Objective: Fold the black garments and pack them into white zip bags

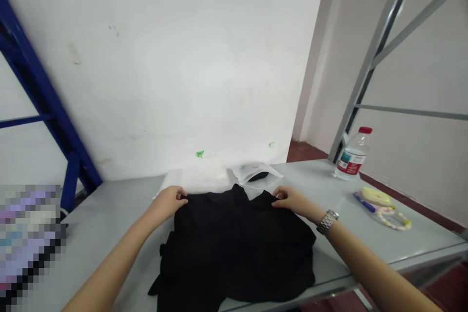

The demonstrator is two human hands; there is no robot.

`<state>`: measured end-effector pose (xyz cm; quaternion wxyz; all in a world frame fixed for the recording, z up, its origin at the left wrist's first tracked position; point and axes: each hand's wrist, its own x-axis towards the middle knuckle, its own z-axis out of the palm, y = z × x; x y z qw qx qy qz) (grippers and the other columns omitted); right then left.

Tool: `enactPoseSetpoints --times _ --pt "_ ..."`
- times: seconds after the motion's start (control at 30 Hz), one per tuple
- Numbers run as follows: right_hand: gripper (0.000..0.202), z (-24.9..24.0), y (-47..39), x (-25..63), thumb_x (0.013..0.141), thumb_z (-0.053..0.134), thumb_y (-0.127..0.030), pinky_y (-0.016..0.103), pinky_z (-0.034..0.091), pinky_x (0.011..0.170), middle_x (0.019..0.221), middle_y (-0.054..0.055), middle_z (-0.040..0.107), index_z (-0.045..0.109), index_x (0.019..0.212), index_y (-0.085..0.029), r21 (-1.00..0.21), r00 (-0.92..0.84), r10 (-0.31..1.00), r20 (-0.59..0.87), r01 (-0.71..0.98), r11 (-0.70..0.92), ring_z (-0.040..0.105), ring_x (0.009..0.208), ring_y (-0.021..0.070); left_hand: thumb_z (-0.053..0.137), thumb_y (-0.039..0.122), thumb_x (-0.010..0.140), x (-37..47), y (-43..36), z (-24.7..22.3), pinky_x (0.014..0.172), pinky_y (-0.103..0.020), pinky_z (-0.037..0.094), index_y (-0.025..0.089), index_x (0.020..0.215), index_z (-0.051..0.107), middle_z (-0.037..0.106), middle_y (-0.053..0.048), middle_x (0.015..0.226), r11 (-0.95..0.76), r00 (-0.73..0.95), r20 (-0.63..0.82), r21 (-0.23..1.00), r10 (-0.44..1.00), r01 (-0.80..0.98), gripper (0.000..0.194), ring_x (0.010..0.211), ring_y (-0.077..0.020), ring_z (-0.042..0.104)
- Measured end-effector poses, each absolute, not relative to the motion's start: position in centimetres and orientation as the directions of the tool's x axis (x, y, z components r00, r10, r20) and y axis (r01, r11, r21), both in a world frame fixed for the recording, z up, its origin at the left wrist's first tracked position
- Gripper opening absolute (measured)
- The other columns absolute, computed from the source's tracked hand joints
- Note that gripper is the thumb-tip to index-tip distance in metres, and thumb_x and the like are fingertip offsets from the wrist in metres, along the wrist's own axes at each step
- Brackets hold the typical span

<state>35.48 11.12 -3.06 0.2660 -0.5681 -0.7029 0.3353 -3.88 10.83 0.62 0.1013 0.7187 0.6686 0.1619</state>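
A black garment (237,248) lies spread on the grey table (109,214), its lower part reaching the front edge. My left hand (170,202) pinches its upper left corner between thumb and fingers. At the upper right corner my right hand (290,201) pinches the cloth in the same way, with a metal watch (327,221) on the wrist. Just behind the cloth lie a flat stack of clear plastic bags (201,180) and an open translucent bag (256,173) with something black inside.
A bottle with a red cap (353,156) stands at the back right. Nearer are a yellow roundish item (376,197), a blue pen-like item (364,203) and a beaded ring (397,227). A blue metal frame (40,78) rises at the left, beside a pixelated area.
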Motion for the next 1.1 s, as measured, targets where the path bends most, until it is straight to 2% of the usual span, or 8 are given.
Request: enactPoseSetpoints --times 0.2,0.3,0.4,0.63,0.8,0.9,1.0,1.1 --pt "0.022 -3.3 10.3 35.6 0.072 0.061 -0.033 0.029 0.043 0.069 0.077 0.002 0.059 0.059 0.086 -0.017 -0.852 -0.198 0.973 0.116 0.483 0.2 0.055 0.072 0.0163 0.045 0.038 0.078 -3.6 8.6 1.8 0.078 -0.03 0.044 0.022 0.08 0.05 0.061 -0.005 0.094 -0.202 0.113 0.221 0.441 0.969 0.874 0.017 0.092 -0.0217 0.058" --pt "0.031 -3.2 10.1 35.3 0.074 0.059 -0.031 0.03 0.044 0.069 0.072 -0.002 0.056 0.059 0.103 -0.021 -0.833 -0.224 0.963 0.149 0.496 0.244 0.054 0.067 0.0148 0.044 0.048 0.079 -3.2 8.1 1.9 0.07 -0.032 0.045 0.022 0.088 0.045 0.062 -0.004 0.089 -0.145 0.074 0.162 0.493 0.984 0.858 0.027 0.082 -0.0224 0.059" --pt "0.019 -2.6 9.7 34.6 0.077 0.055 -0.026 0.031 0.044 0.069 0.073 -0.001 0.055 0.063 0.093 -0.021 -0.747 -0.272 0.932 0.24 0.561 0.356 0.053 0.068 0.0152 0.057 0.05 0.07 -2.7 8.3 1.9 0.067 -0.034 0.045 0.021 0.1 0.047 0.063 -0.006 0.089 -0.075 0.04 0.085 0.461 0.996 0.884 0.042 0.079 -0.0259 0.06" --pt "0.009 -1.9 6.2 35.4 0.086 0.048 -0.025 0.036 0.045 0.081 0.087 0.003 0.055 0.055 0.082 -0.022 -0.593 -0.278 0.81 0.517 0.566 0.573 0.053 0.085 0.0189 0.052 0.031 0.077 -2.4 4.0 2.0 0.089 -0.036 0.043 0.023 0.073 0.049 0.064 -0.005 0.102 -0.421 0.282 0.319 0.577 0.905 0.7 0.01 0.1 -0.0232 0.057" --pt "0.014 -3.8 2.5 37.8 0.09 0.042 -0.025 0.036 0.046 0.076 0.085 0.004 0.055 0.054 0.082 -0.023 -0.541 -0.28 0.818 0.503 0.636 0.55 0.053 0.084 0.0191 0.063 0.023 0.069 -4.0 -2.2 -0.8 0.103 -0.041 0.035 0.023 0.061 0.053 0.065 -0.005 0.115 -0.374 0.408 0.088 0.607 0.909 0.702 0.013 0.123 -0.0278 0.046" --pt "0.01 -4.3 2.0 38.3 0.089 0.045 -0.027 0.038 0.047 0.08 0.09 0.004 0.056 0.054 0.09 -0.024 -0.55 -0.236 0.85 0.472 0.675 0.493 0.054 0.087 0.0199 0.072 0.034 0.062 -4.2 -2.9 -1.1 0.105 -0.045 0.032 0.026 0.081 0.065 0.064 -0.005 0.117 -0.267 0.353 -0.042 0.574 0.935 0.774 0.021 0.12 -0.0305 0.048" --pt "0.023 -4.0 2.8 37.7 0.087 0.049 -0.031 0.04 0.047 0.087 0.105 0.006 0.057 0.051 0.108 -0.025 -0.62 -0.135 0.863 0.487 0.643 0.45 0.055 0.097 0.0211 0.057 0.048 0.076 -2.2 -1.3 0.0 0.1 -0.045 0.038 0.027 0.104 0.065 0.065 -0.007 0.115 -0.182 0.233 -0.016 0.575 0.972 0.798 0.037 0.112 -0.029 0.055" --pt "0.028 -3.5 3.5 36.3 0.087 0.048 -0.031 0.039 0.046 0.091 0.113 0.006 0.055 0.048 0.115 -0.025 -0.662 -0.107 0.857 0.504 0.589 0.463 0.054 0.102 0.0205 0.052 0.054 0.078 2.0 0.2 1.2 0.105 -0.047 0.029 0.023 0.12 0.059 0.055 -0.01 0.13 -0.203 0.247 0.009 0.6 0.969 0.774 0.053 0.123 -0.0316 0.045"
